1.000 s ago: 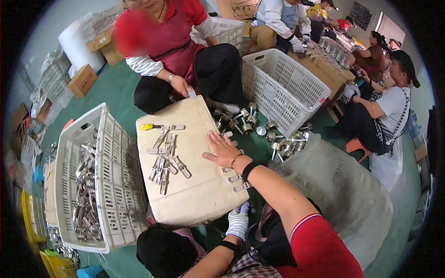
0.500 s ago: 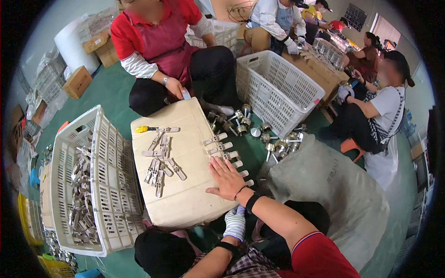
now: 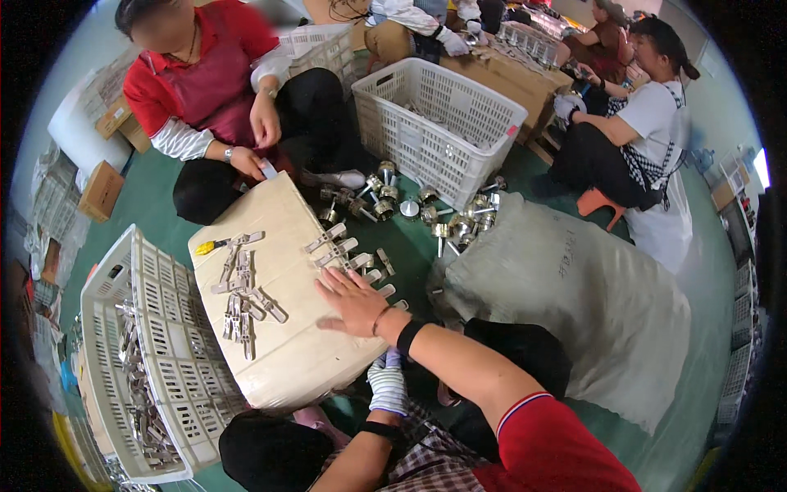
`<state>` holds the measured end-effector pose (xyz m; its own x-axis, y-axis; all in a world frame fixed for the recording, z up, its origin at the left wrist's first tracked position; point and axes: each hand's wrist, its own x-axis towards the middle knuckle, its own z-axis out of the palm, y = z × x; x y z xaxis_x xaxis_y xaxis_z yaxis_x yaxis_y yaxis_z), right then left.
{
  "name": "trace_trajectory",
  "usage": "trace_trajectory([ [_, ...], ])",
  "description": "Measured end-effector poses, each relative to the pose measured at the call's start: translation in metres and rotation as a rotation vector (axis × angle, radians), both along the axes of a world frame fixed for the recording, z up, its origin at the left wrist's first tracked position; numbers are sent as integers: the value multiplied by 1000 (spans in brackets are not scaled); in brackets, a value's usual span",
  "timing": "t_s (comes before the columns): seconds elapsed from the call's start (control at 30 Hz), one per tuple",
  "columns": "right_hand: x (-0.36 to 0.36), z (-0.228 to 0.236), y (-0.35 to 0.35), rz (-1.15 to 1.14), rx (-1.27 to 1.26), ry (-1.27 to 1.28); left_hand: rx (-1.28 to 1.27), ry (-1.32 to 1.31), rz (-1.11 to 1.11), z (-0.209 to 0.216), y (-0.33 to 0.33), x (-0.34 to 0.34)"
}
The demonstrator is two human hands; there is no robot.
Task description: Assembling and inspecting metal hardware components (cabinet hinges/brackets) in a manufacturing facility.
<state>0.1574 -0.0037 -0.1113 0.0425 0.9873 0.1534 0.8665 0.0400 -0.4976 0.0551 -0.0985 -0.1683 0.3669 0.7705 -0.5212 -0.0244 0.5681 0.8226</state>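
My right hand [image 3: 352, 303], bare with a dark wristband, lies spread on a pale cardboard-covered work surface [image 3: 287, 344]. Its fingertips reach a row of small flat metal pieces [image 3: 326, 238], hinge-like in shape, along the right edge. One metal piece [image 3: 385, 261] sits farther out, beyond that edge; whether anything supports it cannot be seen. My left hand [image 3: 388, 385], in a white striped glove, is low by the near edge, its fingers mostly hidden. A loose cluster of similar pieces [image 3: 243, 283] lies on the left half, with a small yellow item [image 3: 205, 248] beside it.
A white crate [image 3: 164, 328] of metal pieces stands left, another crate [image 3: 443, 123] beyond. Round metal parts with stems [image 3: 385, 193] lie on the green floor. A large grey sack [image 3: 566, 295] is at right. A co-worker [image 3: 217, 90] sits across; others work farther back.
The view has shifted, so the scene sits farther left. My right hand remains flat by the row, where one piece now lies farther outward. The co-worker's other hand has come into sight.
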Motion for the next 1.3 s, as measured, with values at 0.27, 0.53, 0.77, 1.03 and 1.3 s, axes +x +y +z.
trace_trajectory([
  [0.27, 175, -36, -3, -761, 19, 255, -65, -41, 18, 34, -6, 10],
  [0.53, 146, -183, -53, -597, -524, 97, 11, 51, -109, 41, 2, 2],
  [0.77, 147, -240, -77, -512, -791, -304, -3, 81, -141, 28, 1, -3],
  [1.03, 160, -260, -81, -507, -650, -471, -89, 105, -39, 26, -1, 5],
  [1.3, 171, -186, -79, -525, -644, -163, -72, 39, -33, 18, 0, -1],
])
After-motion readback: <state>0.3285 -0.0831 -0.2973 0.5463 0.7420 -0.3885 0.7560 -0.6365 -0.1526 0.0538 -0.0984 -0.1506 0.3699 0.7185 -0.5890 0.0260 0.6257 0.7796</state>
